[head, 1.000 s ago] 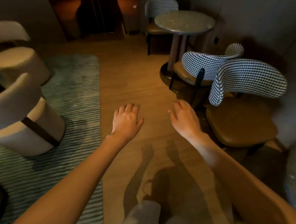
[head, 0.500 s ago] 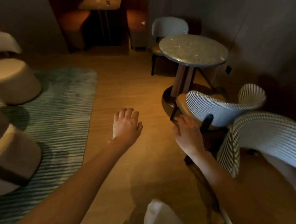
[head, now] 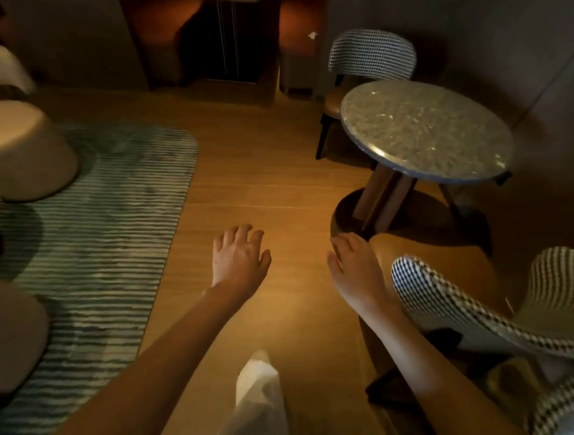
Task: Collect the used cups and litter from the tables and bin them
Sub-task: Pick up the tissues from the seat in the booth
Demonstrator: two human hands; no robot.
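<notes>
The left hand [head: 239, 258] and the right hand [head: 355, 267] are spread and hold nothing, above the wooden floor [head: 269, 184] near the round table [head: 425, 129].

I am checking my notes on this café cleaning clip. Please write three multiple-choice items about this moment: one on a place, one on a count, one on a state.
1. Where does the round table stand?
A. on the striped rug
B. on the wooden floor, right of the hands
C. behind the person

2. How many checked-back chairs show?
A. one
B. three
C. six

3. What are the hands doing?
A. each holds a cup
B. both open, holding nothing
C. both grip a bin bag

Key:
1 B, its base rests on bare wood, right of the right hand.
2 B, one chair behind the table, two chairs at lower right.
3 B, the left hand and the right hand show spread fingers with nothing in them.
</notes>
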